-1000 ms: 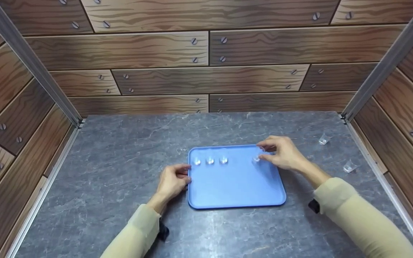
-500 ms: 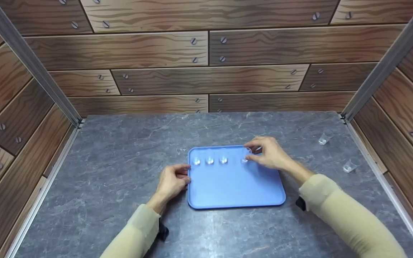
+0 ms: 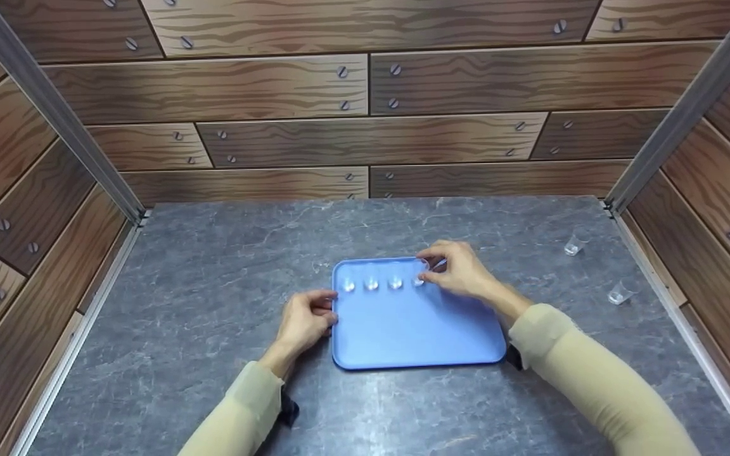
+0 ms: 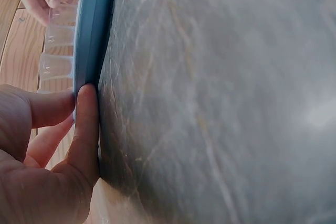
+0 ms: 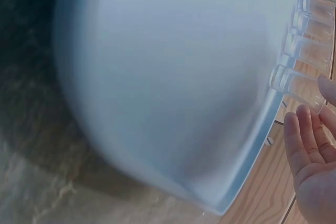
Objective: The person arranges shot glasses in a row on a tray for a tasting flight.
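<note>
My right hand (image 3: 460, 269) pinches a small clear shot glass (image 5: 302, 88) between thumb and fingers, upright at the back of the blue tray (image 3: 416, 329). To its left, three like glasses stand in a row along the tray's back edge, among them the nearest glass (image 3: 395, 282), a middle glass (image 3: 371, 283) and the leftmost glass (image 3: 348, 284). My left hand (image 3: 301, 320) grips the tray's left rim, thumb and fingers on either side of it in the left wrist view.
Two more clear glasses lie on the grey marbled table (image 3: 213, 266) at the right: a far glass (image 3: 573, 246) and a nearer glass (image 3: 620, 293). Wood-patterned walls (image 3: 276, 142) and metal posts (image 3: 675, 114) enclose the table's back and sides.
My right hand has moved left over the tray with its glass, to the end of the row. The left hand has stayed on the tray's rim.
</note>
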{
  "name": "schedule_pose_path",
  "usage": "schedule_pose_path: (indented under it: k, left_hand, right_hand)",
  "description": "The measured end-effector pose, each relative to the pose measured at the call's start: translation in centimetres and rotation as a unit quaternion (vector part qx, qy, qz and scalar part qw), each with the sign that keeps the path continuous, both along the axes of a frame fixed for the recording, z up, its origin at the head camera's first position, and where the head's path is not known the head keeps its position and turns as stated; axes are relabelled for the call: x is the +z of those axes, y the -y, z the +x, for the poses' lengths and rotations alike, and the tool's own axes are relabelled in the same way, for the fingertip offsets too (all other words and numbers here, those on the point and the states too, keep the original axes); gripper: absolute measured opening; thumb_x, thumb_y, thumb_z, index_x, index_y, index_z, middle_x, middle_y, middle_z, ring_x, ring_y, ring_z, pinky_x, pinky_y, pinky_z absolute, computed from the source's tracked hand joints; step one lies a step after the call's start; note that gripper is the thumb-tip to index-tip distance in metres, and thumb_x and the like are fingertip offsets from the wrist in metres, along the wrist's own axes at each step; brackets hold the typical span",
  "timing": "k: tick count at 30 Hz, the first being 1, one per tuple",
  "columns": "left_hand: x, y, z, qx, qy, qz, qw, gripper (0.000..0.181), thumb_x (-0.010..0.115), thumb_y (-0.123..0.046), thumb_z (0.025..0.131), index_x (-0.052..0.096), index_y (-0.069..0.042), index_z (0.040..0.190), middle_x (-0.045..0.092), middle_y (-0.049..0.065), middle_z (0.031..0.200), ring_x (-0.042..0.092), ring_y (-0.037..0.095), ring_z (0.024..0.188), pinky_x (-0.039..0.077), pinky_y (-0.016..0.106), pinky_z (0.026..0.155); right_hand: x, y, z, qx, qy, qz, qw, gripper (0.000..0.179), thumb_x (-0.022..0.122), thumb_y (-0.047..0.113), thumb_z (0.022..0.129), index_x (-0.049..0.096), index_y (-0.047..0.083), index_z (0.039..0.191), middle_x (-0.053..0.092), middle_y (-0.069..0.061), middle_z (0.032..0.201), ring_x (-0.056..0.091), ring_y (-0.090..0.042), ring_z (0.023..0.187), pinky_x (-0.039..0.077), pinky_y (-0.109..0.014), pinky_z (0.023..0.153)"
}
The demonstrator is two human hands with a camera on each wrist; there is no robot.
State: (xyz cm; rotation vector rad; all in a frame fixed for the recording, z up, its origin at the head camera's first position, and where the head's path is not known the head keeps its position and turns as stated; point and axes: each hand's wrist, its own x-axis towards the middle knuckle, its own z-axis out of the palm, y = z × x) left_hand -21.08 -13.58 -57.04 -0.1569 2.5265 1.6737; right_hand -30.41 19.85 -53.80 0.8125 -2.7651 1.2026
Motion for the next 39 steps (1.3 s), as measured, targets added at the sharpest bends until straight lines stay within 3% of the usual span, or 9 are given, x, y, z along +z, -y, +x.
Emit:
schedule_pose_path:
  k: [16, 21, 33, 39]
  left_hand:
    - [0.0, 0.0, 0.1, 0.001, 0.001, 0.007, 1.0, 0.045, 0.075, 0.011, 0.09, 0.08, -0.001, 0.133, 0.079, 0.019, 0.112, 0.076, 0.012, 0.085, 0.07, 0.028, 0.067]
    - [0.0, 0.0, 0.1, 0.002, 0.003, 0.004, 1.0, 0.045, 0.075, 0.01, 0.09, 0.081, -0.002, 0.133, 0.079, 0.019, 0.112, 0.077, 0.014, 0.086, 0.069, 0.028, 0.068]
    - [0.0, 0.1, 0.1, 0.008, 0.004, -0.004, 1.0, 0.044, 0.077, 0.009, 0.09, 0.081, -0.004, 0.132, 0.079, 0.018, 0.112, 0.078, 0.016, 0.088, 0.07, 0.028, 0.068]
    - [0.0, 0.0, 0.1, 0.0, 0.003, 0.007, 1.0, 0.046, 0.075, 0.01, 0.089, 0.08, -0.002, 0.132, 0.08, 0.019, 0.113, 0.078, 0.014, 0.088, 0.07, 0.029, 0.068]
  right_hand:
    - [-0.5, 0.1, 0.2, -0.003, 0.006, -0.026, 0.9996, 0.038, 0.091, 0.004, 0.09, 0.082, -0.001, 0.126, 0.08, -0.019, 0.111, 0.082, -0.038, 0.099, 0.073, -0.045, 0.089]
    - [-0.2, -0.7, 0.5, -0.001, 0.01, -0.04, 0.9992, 0.039, 0.091, 0.003, 0.09, 0.081, -0.003, 0.127, 0.08, -0.023, 0.116, 0.081, -0.042, 0.102, 0.073, -0.051, 0.091]
    - [1.2, -5.0, 1.8, -0.016, -0.03, -0.021, 0.9992, 0.035, 0.091, 0.004, 0.089, 0.083, -0.004, 0.122, 0.081, -0.023, 0.11, 0.081, -0.04, 0.097, 0.072, -0.057, 0.089]
    - [2.0, -8.3, 3.3, -0.032, -0.045, -0.026, 0.9981, 0.035, 0.093, 0.004, 0.088, 0.084, -0.001, 0.121, 0.083, -0.022, 0.111, 0.082, -0.031, 0.097, 0.073, -0.047, 0.089]
